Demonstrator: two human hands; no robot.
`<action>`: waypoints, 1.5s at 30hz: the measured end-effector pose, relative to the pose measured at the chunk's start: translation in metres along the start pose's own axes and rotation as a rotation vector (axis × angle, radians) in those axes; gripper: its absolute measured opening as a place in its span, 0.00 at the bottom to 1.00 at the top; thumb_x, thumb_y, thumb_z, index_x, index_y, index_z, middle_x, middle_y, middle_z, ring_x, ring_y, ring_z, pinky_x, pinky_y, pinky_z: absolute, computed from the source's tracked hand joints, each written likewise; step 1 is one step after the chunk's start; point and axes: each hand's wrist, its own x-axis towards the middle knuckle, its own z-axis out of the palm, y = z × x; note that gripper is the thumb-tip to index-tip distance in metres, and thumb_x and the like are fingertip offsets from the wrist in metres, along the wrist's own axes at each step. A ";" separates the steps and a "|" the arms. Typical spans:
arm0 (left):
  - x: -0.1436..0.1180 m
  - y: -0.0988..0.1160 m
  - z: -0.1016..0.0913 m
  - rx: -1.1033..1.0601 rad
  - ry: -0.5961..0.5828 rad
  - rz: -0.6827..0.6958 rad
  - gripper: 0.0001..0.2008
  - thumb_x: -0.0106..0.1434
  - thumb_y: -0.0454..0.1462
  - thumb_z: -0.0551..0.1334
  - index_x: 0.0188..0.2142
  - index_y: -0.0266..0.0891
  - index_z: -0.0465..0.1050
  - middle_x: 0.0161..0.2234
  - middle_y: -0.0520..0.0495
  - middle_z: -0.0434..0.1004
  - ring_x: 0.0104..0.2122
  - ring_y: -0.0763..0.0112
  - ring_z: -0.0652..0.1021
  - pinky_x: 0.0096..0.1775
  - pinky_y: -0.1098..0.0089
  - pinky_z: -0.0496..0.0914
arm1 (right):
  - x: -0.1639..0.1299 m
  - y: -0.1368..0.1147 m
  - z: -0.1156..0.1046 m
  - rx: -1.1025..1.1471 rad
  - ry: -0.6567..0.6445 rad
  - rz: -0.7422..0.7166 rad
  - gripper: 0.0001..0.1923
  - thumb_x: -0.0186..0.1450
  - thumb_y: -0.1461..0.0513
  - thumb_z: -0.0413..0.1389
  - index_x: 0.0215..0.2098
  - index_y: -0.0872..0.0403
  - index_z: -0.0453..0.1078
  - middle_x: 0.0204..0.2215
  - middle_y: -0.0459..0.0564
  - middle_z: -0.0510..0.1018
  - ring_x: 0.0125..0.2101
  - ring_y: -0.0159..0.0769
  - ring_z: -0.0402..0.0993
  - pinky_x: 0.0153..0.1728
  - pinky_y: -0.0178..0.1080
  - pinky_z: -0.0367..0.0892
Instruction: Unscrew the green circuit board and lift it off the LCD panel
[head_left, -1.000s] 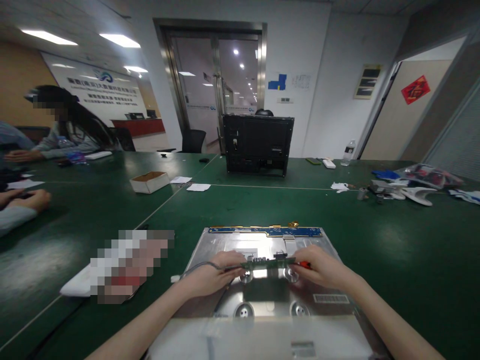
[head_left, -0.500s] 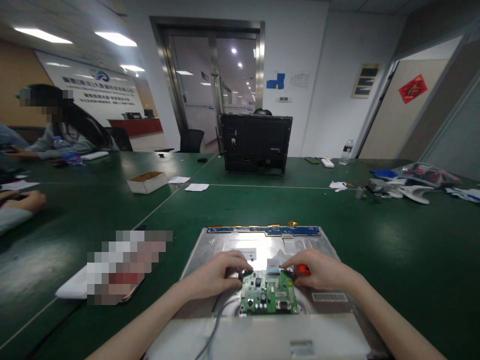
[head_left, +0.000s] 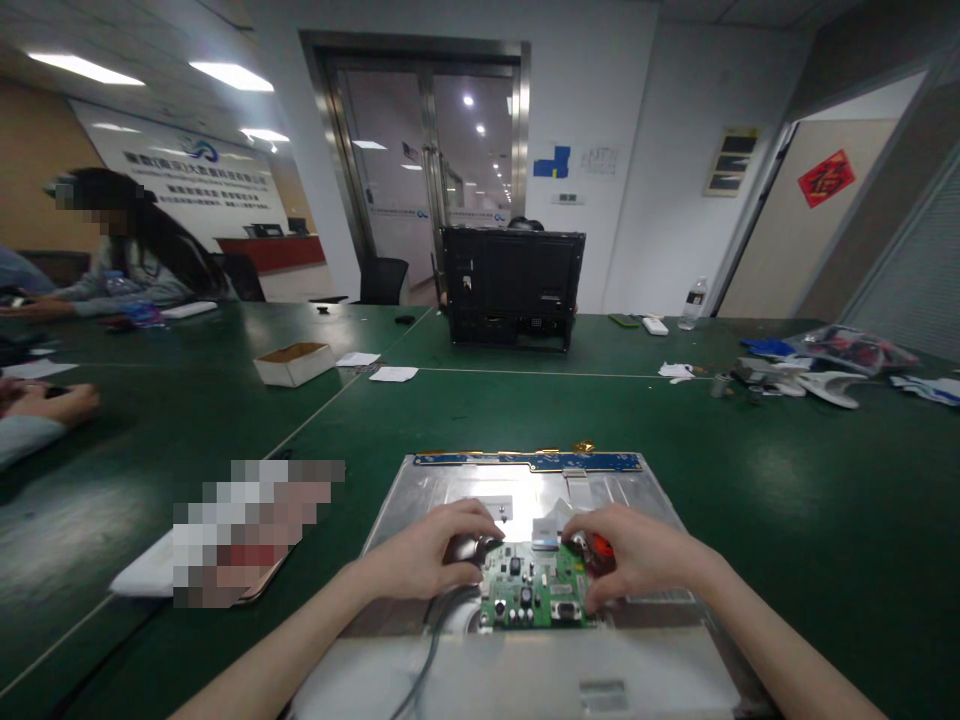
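- On the silvery metal back panel (head_left: 637, 490) lying flat on the green table (head_left: 787, 480), a small green circuit board (head_left: 534, 592) is framed by both hands, one at each of its far corners.
- The left hand (head_left: 427, 552) is curled, its fingertips pressed down at the board's far-left corner; nothing is seen gripped inside it.
- The right hand (head_left: 637, 555) is partly closed around a red-handled tool (head_left: 600, 546), of which only a small red part shows, while its fingers rest along the board's right edge.
- The board lies flat between the two hands, its longer side running left to right; both hands are about equally near, each touching its own side.
- A grey cable (head_left: 431, 640) is seen running from the board's left side down toward the near edge, under the left wrist.
- A white flat ribbon (head_left: 551, 520) sits just beyond the board's far edge, between the fingertips.
- Farther along the panel's far edge, a narrow blue strip board (head_left: 529, 461) is laid crosswise.
- Well beyond, a black monitor shell (head_left: 512, 288) stands upright on the table, and a small open cardboard box (head_left: 295, 363) is set to its left.
- At the far left, another person's hand (head_left: 52, 403) rests on the table, well apart.
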 end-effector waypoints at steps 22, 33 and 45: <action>0.002 0.002 -0.001 -0.029 -0.057 -0.063 0.19 0.56 0.33 0.65 0.49 0.45 0.75 0.49 0.47 0.71 0.43 0.63 0.73 0.41 0.67 0.68 | 0.005 0.001 0.004 0.011 0.038 -0.020 0.12 0.63 0.58 0.57 0.44 0.52 0.71 0.38 0.52 0.76 0.37 0.41 0.71 0.35 0.39 0.61; 0.004 0.002 -0.001 -0.016 -0.031 -0.032 0.15 0.58 0.33 0.63 0.46 0.43 0.74 0.45 0.47 0.72 0.43 0.62 0.73 0.45 0.64 0.67 | 0.010 0.000 0.015 -0.054 0.139 -0.037 0.08 0.67 0.58 0.52 0.41 0.53 0.67 0.35 0.51 0.76 0.34 0.39 0.69 0.32 0.37 0.58; 0.001 0.003 -0.002 0.009 -0.062 -0.028 0.18 0.56 0.32 0.64 0.47 0.43 0.72 0.46 0.47 0.70 0.40 0.63 0.72 0.42 0.66 0.68 | 0.007 -0.006 0.011 -0.008 0.098 -0.038 0.15 0.64 0.52 0.56 0.43 0.53 0.71 0.38 0.53 0.78 0.36 0.42 0.72 0.33 0.39 0.61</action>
